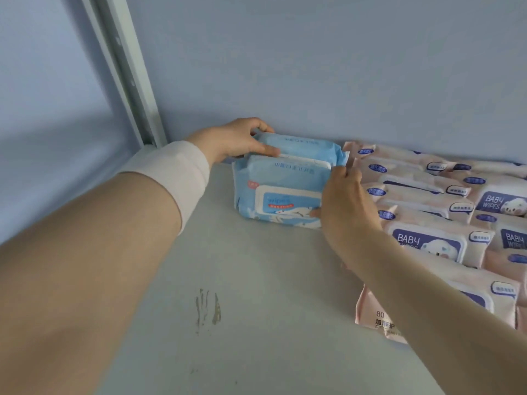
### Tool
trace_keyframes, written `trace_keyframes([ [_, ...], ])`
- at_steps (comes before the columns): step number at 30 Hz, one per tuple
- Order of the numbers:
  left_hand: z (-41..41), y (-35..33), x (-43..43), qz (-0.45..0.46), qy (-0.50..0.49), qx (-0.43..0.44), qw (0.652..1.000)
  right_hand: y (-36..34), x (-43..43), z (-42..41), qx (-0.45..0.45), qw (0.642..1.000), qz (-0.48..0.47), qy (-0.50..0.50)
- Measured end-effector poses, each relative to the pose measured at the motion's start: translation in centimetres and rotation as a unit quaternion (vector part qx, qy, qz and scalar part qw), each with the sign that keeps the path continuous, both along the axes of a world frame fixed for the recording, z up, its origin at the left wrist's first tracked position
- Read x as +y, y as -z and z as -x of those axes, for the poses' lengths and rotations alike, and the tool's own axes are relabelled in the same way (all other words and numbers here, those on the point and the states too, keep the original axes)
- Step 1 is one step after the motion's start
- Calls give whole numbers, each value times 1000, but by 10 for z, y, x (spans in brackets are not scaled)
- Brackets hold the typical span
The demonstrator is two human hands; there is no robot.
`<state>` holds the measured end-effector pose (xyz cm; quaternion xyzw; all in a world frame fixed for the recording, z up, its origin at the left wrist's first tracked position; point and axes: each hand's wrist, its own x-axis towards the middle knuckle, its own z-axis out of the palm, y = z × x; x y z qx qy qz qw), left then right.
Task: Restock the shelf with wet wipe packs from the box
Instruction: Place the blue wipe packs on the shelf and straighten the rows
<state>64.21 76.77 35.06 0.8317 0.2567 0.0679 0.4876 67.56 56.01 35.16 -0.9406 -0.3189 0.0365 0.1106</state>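
My left hand (233,141) is pinching the top left corner of the rear blue wipes pack (302,148), thumb in front and fingers curled over it, close to the back wall. The front blue wipes pack (279,192) is leaning against it on the shelf (256,280), and my right hand (346,206) is gripping its right edge. Both packs are looking soft and tilted, so letting go unevenly is risking a forward topple. It could also knock the pink baby wipes packs (427,215) just beside my right hand out of line.
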Motion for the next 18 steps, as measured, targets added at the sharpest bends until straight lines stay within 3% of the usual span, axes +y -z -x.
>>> trace_keyframes([
  [7,35,-19,-16,-126,0,4,992,-22,-2,-4,-21,998,30,-51],
  [12,73,-15,-24,-288,62,49,954,-36,-27,-9,-54,994,32,-88],
  [18,69,-15,-26,-365,86,85,923,-17,-24,-5,-63,993,54,-87],
])
